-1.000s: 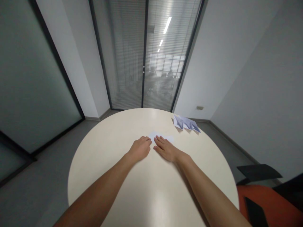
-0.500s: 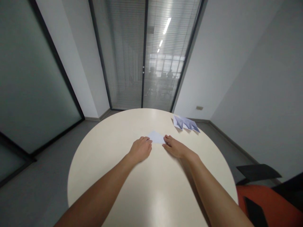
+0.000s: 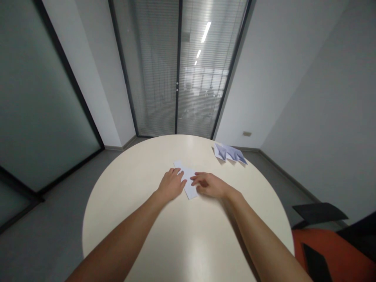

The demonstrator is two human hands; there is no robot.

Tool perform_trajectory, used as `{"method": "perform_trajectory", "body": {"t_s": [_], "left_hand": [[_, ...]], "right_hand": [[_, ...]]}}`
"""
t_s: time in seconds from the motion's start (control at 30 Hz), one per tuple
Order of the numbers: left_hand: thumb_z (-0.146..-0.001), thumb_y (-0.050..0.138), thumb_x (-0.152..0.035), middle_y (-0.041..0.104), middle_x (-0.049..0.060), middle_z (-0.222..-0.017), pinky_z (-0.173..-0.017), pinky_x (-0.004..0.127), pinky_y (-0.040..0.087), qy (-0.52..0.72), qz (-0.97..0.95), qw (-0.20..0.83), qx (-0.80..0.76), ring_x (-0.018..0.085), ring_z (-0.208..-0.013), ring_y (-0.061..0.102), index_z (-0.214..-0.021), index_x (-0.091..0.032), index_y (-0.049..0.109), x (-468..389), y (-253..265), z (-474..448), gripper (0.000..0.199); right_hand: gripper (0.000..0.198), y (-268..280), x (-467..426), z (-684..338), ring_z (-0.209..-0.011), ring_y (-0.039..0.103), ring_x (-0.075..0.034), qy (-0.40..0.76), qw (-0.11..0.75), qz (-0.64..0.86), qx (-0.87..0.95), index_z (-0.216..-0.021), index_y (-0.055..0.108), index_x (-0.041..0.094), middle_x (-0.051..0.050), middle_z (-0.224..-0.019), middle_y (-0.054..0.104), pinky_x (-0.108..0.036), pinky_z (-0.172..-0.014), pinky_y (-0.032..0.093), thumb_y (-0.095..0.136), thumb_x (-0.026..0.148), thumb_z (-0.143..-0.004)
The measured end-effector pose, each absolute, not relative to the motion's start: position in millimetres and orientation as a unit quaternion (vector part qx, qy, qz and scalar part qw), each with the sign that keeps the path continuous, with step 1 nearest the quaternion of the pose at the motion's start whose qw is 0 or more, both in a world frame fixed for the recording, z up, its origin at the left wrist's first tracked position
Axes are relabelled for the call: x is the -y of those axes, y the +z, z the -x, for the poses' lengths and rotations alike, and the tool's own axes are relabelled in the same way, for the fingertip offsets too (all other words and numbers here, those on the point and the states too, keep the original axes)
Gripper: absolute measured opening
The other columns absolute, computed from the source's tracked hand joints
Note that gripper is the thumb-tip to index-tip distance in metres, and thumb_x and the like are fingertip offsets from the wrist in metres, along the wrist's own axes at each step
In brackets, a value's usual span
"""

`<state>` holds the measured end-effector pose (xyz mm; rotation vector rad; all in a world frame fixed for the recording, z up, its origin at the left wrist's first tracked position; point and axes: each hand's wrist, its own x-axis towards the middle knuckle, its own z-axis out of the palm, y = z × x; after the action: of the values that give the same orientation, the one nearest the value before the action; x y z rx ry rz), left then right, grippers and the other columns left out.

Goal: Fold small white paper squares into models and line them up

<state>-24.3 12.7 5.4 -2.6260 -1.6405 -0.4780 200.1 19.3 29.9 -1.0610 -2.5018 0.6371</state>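
Note:
A folded white sheet of paper (image 3: 188,179) lies slantwise on the table between my two hands. My left hand (image 3: 172,184) rests palm down at its left edge, fingers and thumb spread, with the tips on the paper. At the right edge is my right hand (image 3: 210,185). Its fingers are bent and apart from the thumb, and the fingertips are over or touching the paper. Part of the paper's left and right edges is hidden under the fingers.
The round cream table (image 3: 126,180) fills the middle. Creased folded paper pieces (image 3: 230,152) stand at its far right edge. An orange chair (image 3: 331,250) with black armrests is at the lower right. Beyond the table is a glass partition with blinds (image 3: 155,78).
The paper has turned from lying crosswise to slanting lengthwise toward me. My right hand has moved left, closer to my left hand, and my left hand's fingers have spread.

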Motion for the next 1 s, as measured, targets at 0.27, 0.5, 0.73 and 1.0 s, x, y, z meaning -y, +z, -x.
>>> {"method": "perform_trajectory", "body": {"t_s": [0.27, 0.5, 0.73, 1.0], "left_hand": [[-0.099, 0.050, -0.026, 0.060, 0.012, -0.140, -0.111, 0.043, 0.039, -0.156, 0.866, -0.035, 0.473, 0.026, -0.129, 0.053, -0.126, -0.020, 0.066, -17, 6, 27, 0.032], [-0.098, 0.049, -0.022, 0.068, 0.008, -0.123, -0.104, 0.037, 0.044, -0.174, 0.880, -0.039, 0.441, 0.023, -0.112, 0.062, -0.111, -0.021, 0.074, -16, 12, 23, 0.028], [-0.092, 0.060, -0.049, 0.068, 0.012, -0.119, -0.097, 0.043, 0.046, -0.159, 0.876, -0.017, 0.456, 0.029, -0.110, 0.060, -0.113, -0.018, 0.071, -5, 21, 20, 0.039], [-0.090, 0.060, -0.041, 0.068, 0.012, -0.115, -0.098, 0.042, 0.045, -0.163, 0.877, -0.015, 0.452, 0.029, -0.108, 0.063, -0.112, -0.017, 0.070, -4, 21, 19, 0.034]], "right_hand": [[0.037, 24, -27, -211, -0.097, 0.066, -0.023, 0.158, 0.206, 0.443, 0.858, -0.122, 0.068, 0.015, -0.012, -0.113, 0.073, -0.035, -0.089, 0.049, 0.059, 0.020, -0.087], [0.034, 22, -30, -212, -0.091, 0.066, -0.021, 0.171, 0.216, 0.447, 0.851, -0.122, 0.069, 0.017, -0.011, -0.111, 0.073, -0.035, -0.088, 0.050, 0.060, 0.026, -0.090], [0.032, 18, -34, -215, -0.103, 0.064, -0.023, 0.141, 0.211, 0.424, 0.869, -0.121, 0.068, 0.016, -0.012, -0.116, 0.070, -0.037, -0.096, 0.047, 0.059, 0.029, -0.093], [0.031, 19, -32, -214, -0.105, 0.064, -0.023, 0.135, 0.224, 0.403, 0.877, -0.120, 0.069, 0.018, -0.012, -0.116, 0.069, -0.037, -0.096, 0.049, 0.058, 0.033, -0.096]]}}
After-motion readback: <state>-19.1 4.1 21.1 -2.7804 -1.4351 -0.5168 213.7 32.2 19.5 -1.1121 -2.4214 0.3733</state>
